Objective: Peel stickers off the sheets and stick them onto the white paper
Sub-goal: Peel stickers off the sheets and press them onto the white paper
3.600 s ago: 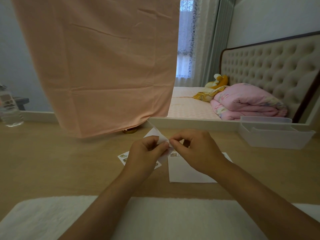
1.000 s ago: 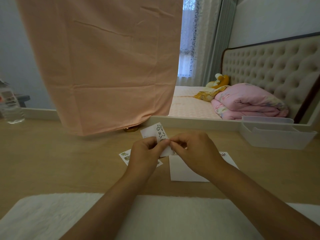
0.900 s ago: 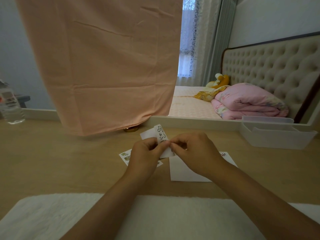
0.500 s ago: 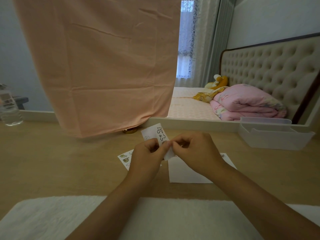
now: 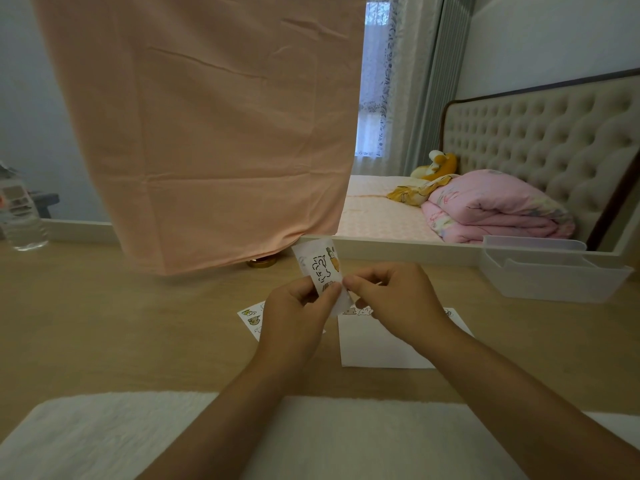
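Head view, hands [image 5: 294, 317] [image 5: 394, 299] pinching curled sticker sheet [image 5: 323, 268]

Left hand [image 5: 294, 313] and right hand [image 5: 391, 296] pinch sticker sheet [image 5: 320, 268] above white paper [image 5: 377, 344] on table [image 5: 104, 323].

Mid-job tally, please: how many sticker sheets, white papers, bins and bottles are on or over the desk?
Sticker sheets: 2 (held sticker sheet, flat sticker sheet)
White paper: 1
Clear bin: 1
Water bottle: 1
Total: 5
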A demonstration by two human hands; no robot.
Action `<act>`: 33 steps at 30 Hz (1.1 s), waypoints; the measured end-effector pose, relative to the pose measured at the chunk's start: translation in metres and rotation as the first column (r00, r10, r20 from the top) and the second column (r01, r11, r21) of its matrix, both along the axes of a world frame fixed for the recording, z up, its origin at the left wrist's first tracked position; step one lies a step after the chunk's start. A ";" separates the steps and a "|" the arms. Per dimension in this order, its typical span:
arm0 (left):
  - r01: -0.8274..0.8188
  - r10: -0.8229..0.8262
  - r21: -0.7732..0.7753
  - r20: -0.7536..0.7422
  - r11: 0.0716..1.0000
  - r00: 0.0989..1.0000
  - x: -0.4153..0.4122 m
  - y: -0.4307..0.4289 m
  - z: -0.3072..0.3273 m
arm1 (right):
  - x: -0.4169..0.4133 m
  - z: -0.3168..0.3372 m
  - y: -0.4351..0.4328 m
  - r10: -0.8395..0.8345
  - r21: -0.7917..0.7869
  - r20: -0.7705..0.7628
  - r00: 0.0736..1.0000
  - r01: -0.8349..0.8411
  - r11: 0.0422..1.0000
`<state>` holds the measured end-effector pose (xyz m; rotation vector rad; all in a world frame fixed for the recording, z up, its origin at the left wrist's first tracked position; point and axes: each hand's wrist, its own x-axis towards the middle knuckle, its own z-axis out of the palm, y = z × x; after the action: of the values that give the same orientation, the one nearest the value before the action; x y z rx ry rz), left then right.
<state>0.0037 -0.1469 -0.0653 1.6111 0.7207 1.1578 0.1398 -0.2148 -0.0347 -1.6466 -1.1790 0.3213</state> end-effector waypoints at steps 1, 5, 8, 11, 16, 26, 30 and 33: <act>0.002 -0.002 -0.003 0.004 1.000 1.000 0.000 0.000 0.000 | 0.000 0.000 0.001 -0.018 -0.005 0.006 1.000 0.018 1.000; 0.005 -0.001 -0.064 0.058 0.998 0.998 0.002 -0.002 0.000 | -0.003 0.000 0.001 -0.049 -0.015 0.017 0.999 0.049 0.999; 0.021 -0.001 -0.185 0.105 0.983 0.994 0.005 -0.003 0.000 | -0.006 0.003 -0.001 -0.020 -0.022 -0.088 0.996 0.018 1.000; 0.069 -0.026 -0.279 0.155 0.958 0.988 0.006 -0.005 0.000 | -0.008 0.007 -0.003 0.011 -0.059 -0.251 0.968 -0.027 0.998; 0.118 -0.062 -0.314 0.184 0.942 0.981 0.006 -0.005 0.002 | -0.008 0.010 -0.005 0.057 -0.067 -0.379 0.923 -0.089 0.994; 0.122 -0.102 -0.203 0.105 0.972 0.989 0.003 -0.003 0.005 | -0.005 0.012 -0.007 0.012 -0.052 -0.232 0.973 -0.024 0.998; 0.103 -0.098 -0.064 0.078 0.993 0.992 0.001 -0.005 0.006 | 0.000 0.007 -0.005 -0.087 0.005 0.125 0.988 0.087 0.996; -0.226 0.203 0.387 0.099 0.894 0.974 -0.012 0.001 0.016 | 0.008 0.000 -0.006 -0.229 0.166 0.634 0.739 0.159 0.973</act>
<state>-0.0081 -0.1457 -0.0497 1.8560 0.6687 1.5848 0.1481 -0.2203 -0.0342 -1.8297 -1.4743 -0.4937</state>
